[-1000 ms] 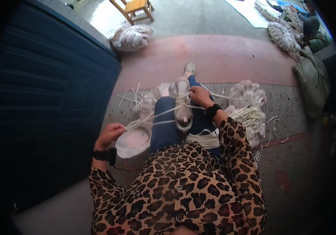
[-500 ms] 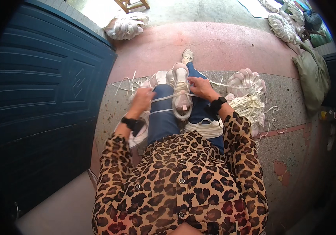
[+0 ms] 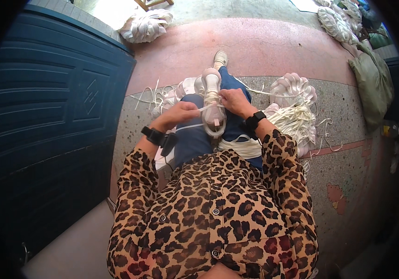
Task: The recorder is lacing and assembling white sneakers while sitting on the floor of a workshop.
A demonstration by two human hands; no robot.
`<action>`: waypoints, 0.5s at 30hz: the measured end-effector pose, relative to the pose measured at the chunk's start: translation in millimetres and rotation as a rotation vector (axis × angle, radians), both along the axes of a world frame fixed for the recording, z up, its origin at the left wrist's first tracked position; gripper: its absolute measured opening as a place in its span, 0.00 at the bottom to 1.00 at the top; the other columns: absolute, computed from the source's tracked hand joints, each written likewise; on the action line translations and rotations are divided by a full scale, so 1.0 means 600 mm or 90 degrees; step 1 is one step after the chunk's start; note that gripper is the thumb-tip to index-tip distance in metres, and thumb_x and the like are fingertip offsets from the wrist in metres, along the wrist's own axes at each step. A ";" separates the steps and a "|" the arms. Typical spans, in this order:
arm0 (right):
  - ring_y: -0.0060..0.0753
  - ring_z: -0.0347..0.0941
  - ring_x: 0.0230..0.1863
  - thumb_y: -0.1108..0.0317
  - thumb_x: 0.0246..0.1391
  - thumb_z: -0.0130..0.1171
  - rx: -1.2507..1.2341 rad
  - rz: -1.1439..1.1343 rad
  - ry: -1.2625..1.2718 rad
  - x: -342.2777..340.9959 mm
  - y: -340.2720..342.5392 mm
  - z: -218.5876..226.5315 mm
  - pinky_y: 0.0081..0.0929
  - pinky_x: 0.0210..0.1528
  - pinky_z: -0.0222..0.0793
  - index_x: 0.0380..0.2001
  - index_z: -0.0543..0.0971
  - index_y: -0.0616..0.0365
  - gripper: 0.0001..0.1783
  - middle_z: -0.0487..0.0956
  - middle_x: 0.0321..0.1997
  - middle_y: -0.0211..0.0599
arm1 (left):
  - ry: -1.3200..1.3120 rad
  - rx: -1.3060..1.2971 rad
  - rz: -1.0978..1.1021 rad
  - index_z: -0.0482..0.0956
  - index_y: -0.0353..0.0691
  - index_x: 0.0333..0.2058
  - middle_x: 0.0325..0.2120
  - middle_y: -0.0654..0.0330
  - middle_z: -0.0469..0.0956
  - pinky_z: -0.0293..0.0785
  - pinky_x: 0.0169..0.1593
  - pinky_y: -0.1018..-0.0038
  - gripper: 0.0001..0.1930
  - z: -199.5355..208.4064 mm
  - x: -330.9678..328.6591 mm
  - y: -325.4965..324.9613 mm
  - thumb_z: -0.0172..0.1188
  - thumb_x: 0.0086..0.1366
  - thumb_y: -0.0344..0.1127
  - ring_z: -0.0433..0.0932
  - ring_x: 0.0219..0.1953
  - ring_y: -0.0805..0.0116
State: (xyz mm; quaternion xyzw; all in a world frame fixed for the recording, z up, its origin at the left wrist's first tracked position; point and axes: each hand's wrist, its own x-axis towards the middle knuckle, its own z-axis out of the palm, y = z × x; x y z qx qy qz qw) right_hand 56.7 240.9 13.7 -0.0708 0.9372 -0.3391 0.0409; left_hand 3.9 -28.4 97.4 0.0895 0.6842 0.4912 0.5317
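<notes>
Between left grip (image 3: pixel 184 113) and shoe (image 3: pixel 214 113) edge, lace (image 3: pixel 206 108) bridges a gap.

It is brightest at the top left, where the floor (image 3: pixel 113 17) looks almost white. My fingers (image 3: pixel 191 106) are lit well. The blue door (image 3: pixel 60 93) gets dark low down and bends, and the corners are black.

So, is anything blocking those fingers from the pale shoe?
Nothing visible does. The right hand's fingers are right at the pale shoe; the left hand's fingers are just left of it, with only a white lace spanning the gap.
</notes>
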 end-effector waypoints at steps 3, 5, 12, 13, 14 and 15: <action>0.54 0.80 0.36 0.64 0.55 0.59 -0.050 -0.020 -0.019 0.013 0.003 0.000 0.44 0.40 0.74 0.40 0.83 0.57 0.13 0.82 0.33 0.49 | -0.077 0.036 0.005 0.81 0.40 0.34 0.23 0.70 0.75 0.66 0.28 0.83 0.10 0.008 -0.010 -0.035 0.60 0.69 0.41 0.71 0.24 0.81; 0.55 0.80 0.37 0.62 0.56 0.59 -0.044 0.006 -0.070 0.025 0.006 0.025 0.45 0.41 0.74 0.40 0.83 0.57 0.13 0.82 0.33 0.50 | -0.086 0.013 0.048 0.81 0.40 0.34 0.23 0.70 0.76 0.67 0.29 0.84 0.11 -0.008 -0.012 -0.062 0.59 0.70 0.41 0.72 0.25 0.81; 0.55 0.79 0.35 0.57 0.59 0.58 -0.069 -0.023 -0.071 0.078 0.007 0.040 0.47 0.42 0.73 0.31 0.83 0.56 0.13 0.81 0.27 0.49 | 0.428 -0.189 0.027 0.77 0.34 0.44 0.30 0.52 0.83 0.75 0.40 0.65 0.20 -0.105 -0.004 -0.016 0.63 0.64 0.46 0.82 0.35 0.57; 0.54 0.80 0.33 0.58 0.59 0.58 -0.050 -0.033 -0.045 0.084 0.007 0.037 0.47 0.42 0.73 0.30 0.83 0.55 0.13 0.81 0.26 0.48 | 0.455 -0.202 0.016 0.76 0.34 0.45 0.32 0.48 0.83 0.76 0.42 0.60 0.22 -0.091 0.017 0.022 0.64 0.62 0.47 0.82 0.37 0.51; 0.53 0.80 0.32 0.59 0.58 0.58 -0.011 -0.033 -0.018 0.087 0.007 0.035 0.47 0.41 0.73 0.30 0.83 0.54 0.11 0.81 0.24 0.46 | 0.489 -0.225 -0.004 0.75 0.35 0.45 0.33 0.45 0.83 0.76 0.43 0.57 0.22 -0.086 0.027 0.046 0.64 0.60 0.46 0.82 0.38 0.47; 0.52 0.80 0.31 0.60 0.58 0.58 0.036 -0.025 0.009 0.089 0.013 0.031 0.47 0.40 0.73 0.30 0.83 0.53 0.10 0.80 0.23 0.44 | 0.521 -0.248 -0.023 0.74 0.35 0.46 0.34 0.43 0.82 0.76 0.44 0.54 0.23 -0.082 0.037 0.070 0.65 0.59 0.46 0.82 0.40 0.43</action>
